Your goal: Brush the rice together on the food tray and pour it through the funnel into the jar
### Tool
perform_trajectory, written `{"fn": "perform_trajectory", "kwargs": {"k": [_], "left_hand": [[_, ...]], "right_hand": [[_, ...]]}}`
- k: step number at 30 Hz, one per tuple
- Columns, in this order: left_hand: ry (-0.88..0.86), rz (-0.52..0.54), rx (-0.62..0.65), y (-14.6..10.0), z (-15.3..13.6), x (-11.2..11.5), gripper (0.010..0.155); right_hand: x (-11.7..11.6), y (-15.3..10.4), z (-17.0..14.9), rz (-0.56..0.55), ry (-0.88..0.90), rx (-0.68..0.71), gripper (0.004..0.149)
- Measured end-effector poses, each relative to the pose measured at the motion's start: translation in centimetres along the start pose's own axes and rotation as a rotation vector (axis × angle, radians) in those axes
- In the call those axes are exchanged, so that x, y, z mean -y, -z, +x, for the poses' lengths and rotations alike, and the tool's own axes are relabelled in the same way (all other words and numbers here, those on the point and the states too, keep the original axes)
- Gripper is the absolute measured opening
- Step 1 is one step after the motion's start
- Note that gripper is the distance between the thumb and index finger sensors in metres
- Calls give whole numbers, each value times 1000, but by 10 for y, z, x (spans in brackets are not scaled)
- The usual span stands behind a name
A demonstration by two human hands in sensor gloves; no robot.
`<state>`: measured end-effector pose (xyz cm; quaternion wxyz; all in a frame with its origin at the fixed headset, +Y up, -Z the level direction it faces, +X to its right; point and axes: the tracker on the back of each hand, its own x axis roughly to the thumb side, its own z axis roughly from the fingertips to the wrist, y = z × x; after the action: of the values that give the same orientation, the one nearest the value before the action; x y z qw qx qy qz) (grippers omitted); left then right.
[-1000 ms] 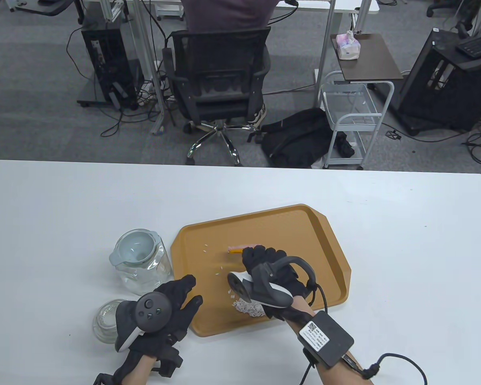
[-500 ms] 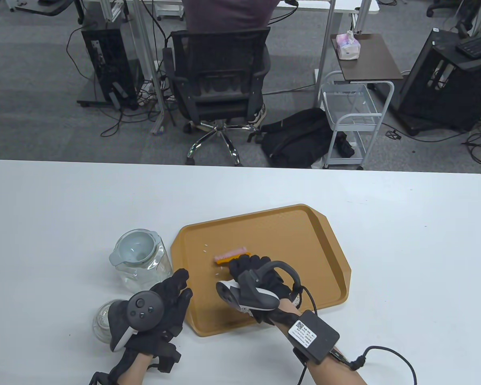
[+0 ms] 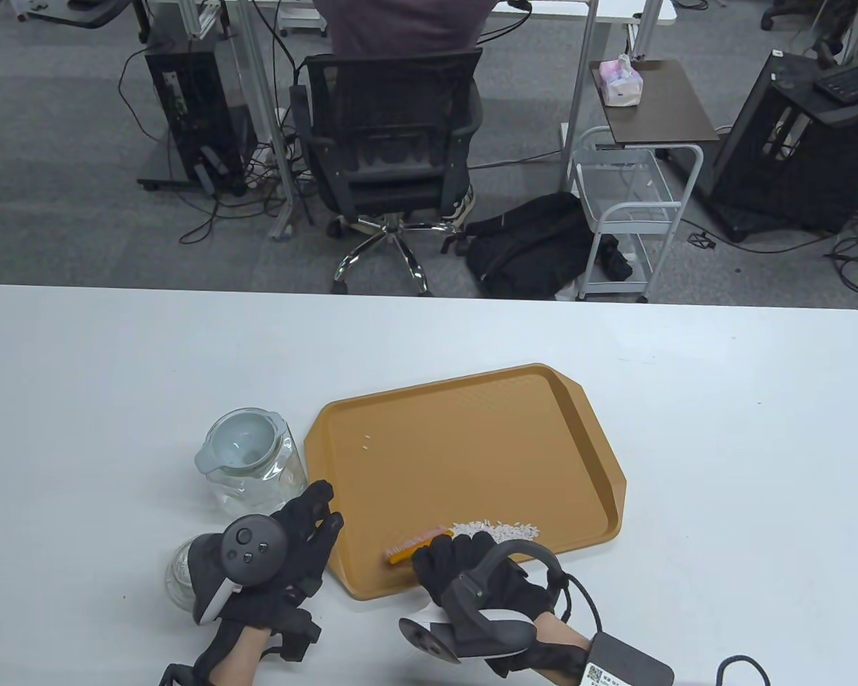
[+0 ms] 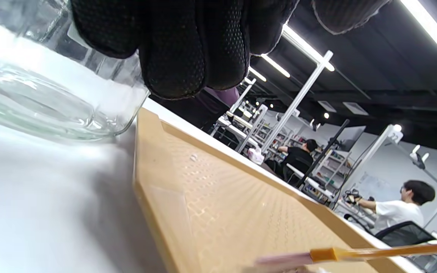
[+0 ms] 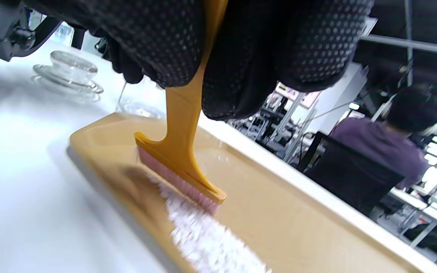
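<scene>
Rice point(image 3: 497, 530) is now gathered in a narrow white band along the near rim of the food tray point(image 3: 472, 429), where half a second ago loose grains were still spread in the middle and the brush point(image 3: 416, 544) was held further up the tray. The brush has been drawn toward the person, so the sweeping step seems nearly done (two stray grains point(image 3: 365, 442) remain near the far left part of the tray). The band is long from left to right, parallel to the near rim. The brush head lies just left of the band, its pink bristles touching the tray floor beside the rice in the right wrist view, its long axis following the same rim.

The orange handle is gripped by the right hand point(image 3: 482, 582), whose fingers are curled around it. The left hand point(image 3: 279, 557) is kept at the tray's near left corner with fingers fairly straight; nothing is held by it. The jar point(image 3: 250, 464) with the funnel point(image 3: 239, 443) in its mouth stands just left of the tray, and pouring is not yet begun.
</scene>
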<state>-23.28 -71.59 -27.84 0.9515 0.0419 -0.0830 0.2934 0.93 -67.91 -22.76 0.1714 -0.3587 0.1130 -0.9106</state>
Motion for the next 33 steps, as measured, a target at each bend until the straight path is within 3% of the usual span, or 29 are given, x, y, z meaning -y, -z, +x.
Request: {"fn": "perform_trajectory", "kwargs": {"k": [4,10,18,25,33], "left_hand": [[-56,32,-4,-1,-5,-9,57],[-62,36,-15,-1,-9,-12,57],[-50,26,-15,-1,-9,-12,56],[-49,27,-13,-1,-11,-15,57],[-45,23,-16,-1,-11,-12,56]], "right_hand": [[-2,25,-20,-88,-24,-103,51],[-28,85,-50,-50,58,-254,51],[-58,141,-44,-22,35,-311,51],[-53,124,-18,-10,-4,-182,51],[-17,59,-4,68,43,-27,51]]}}
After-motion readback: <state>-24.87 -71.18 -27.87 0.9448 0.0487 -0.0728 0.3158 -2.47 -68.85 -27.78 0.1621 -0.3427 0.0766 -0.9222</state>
